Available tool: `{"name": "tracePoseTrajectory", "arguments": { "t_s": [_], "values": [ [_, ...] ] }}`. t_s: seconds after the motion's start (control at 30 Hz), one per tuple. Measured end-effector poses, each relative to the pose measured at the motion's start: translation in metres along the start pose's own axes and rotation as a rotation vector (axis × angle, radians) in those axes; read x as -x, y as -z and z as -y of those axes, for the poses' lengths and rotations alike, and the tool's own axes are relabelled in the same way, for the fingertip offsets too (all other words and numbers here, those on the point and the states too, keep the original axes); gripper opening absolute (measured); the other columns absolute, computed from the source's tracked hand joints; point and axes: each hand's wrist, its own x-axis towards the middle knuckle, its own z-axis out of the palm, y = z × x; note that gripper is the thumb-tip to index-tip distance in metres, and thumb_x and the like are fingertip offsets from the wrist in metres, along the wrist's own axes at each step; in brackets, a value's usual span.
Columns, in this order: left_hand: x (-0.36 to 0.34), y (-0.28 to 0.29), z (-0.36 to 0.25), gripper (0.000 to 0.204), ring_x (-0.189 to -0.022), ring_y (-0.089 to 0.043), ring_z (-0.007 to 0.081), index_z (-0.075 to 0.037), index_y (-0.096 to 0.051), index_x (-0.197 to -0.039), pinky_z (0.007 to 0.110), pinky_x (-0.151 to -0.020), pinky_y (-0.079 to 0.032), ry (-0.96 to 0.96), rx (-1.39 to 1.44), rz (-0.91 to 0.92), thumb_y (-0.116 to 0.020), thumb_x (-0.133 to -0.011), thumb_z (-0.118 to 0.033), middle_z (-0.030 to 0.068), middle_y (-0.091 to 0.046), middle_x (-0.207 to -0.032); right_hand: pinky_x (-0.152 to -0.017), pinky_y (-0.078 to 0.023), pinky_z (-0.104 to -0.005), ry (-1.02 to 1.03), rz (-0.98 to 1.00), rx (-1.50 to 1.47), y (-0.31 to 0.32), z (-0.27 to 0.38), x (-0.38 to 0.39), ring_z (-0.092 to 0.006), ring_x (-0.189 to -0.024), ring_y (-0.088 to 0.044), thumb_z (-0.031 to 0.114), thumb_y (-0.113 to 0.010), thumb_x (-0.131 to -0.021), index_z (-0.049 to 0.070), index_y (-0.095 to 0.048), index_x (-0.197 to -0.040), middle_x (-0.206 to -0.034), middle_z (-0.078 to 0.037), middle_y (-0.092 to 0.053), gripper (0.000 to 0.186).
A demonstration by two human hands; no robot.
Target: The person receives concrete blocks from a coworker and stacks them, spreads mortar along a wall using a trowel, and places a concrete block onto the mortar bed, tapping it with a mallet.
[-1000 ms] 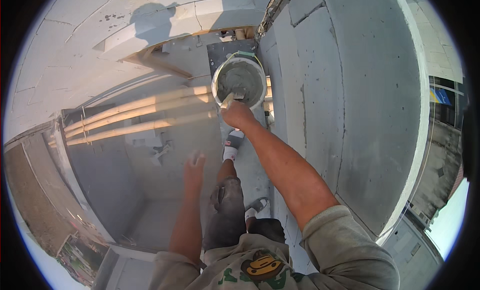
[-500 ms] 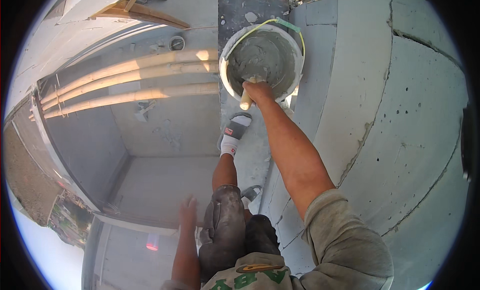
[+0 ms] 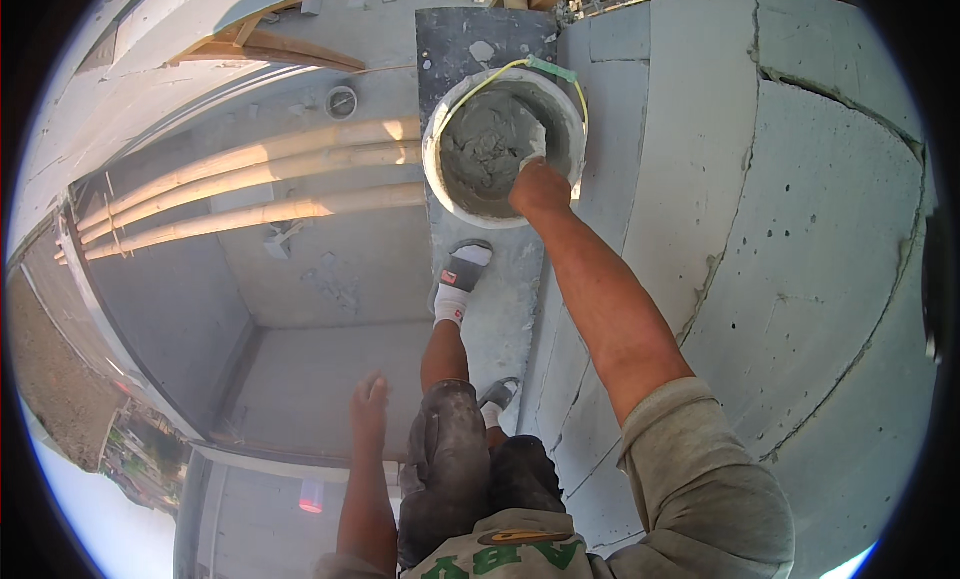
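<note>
A white bucket of wet grey mortar stands on the dark board at the far end of the plank. My right hand is closed around the handle of a trowel over the bucket's near right side. The trowel's pale blade points into the bucket beside the mortar; my fist hides most of the handle. A yellow bail with a green grip rests along the far rim. My left hand hangs free at the left of my leg, fingers loosely extended, holding nothing visible.
I stand on a narrow plank, a drop to the floor on its left. Bamboo poles run left from the plank. A grey block wall rises close on the right. A small bucket sits on the floor below.
My right hand has moved right across the bucket's near side and turned the trowel, so its handle no longer sticks out toward me. The bucket appears slightly lower and further left in view.
</note>
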Motion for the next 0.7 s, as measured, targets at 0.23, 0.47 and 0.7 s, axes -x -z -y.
{"name": "tracePoseTrajectory", "arguments": {
  "t_s": [0.23,0.47,0.7],
  "values": [
    [0.014,-0.001,0.018,0.056,-0.102,-0.061,0.0218,0.002,-0.051,-0.130,0.035,-0.085,-0.046,0.098,0.040,-0.036,-0.057,-0.091,-0.039,0.0103,-0.062,-0.112,-0.089,-0.052,-0.0411,0.158,0.045,-0.084,-0.030,0.042,0.035,-0.0338,-0.106,-0.064,0.014,-0.061,-0.080,-0.005,-0.049,-0.121,-0.113,-0.022,-0.065,0.047],
    [0.010,-0.018,-0.021,0.055,-0.103,-0.060,0.0216,0.002,-0.051,-0.129,0.035,-0.088,-0.045,-0.017,0.091,0.050,-0.056,-0.092,-0.038,0.0116,-0.062,-0.113,-0.089,-0.051,-0.0387,0.006,0.093,-0.011,-0.025,0.008,0.014,-0.0316,-0.106,-0.064,0.020,-0.060,-0.079,0.001,-0.054,-0.119,-0.113,-0.019,-0.065,0.044],
    [0.005,-0.013,0.010,0.054,-0.097,-0.062,0.0187,0.002,-0.052,-0.129,0.032,-0.081,-0.046,0.027,0.029,0.035,-0.056,-0.092,-0.039,0.0105,-0.064,-0.108,-0.086,-0.052,-0.0392,0.188,-0.010,0.055,-0.004,0.030,0.025,-0.0306,-0.101,-0.066,0.015,-0.059,-0.078,0.002,-0.065,-0.107,-0.107,-0.019,-0.067,0.032]
  ]
}}
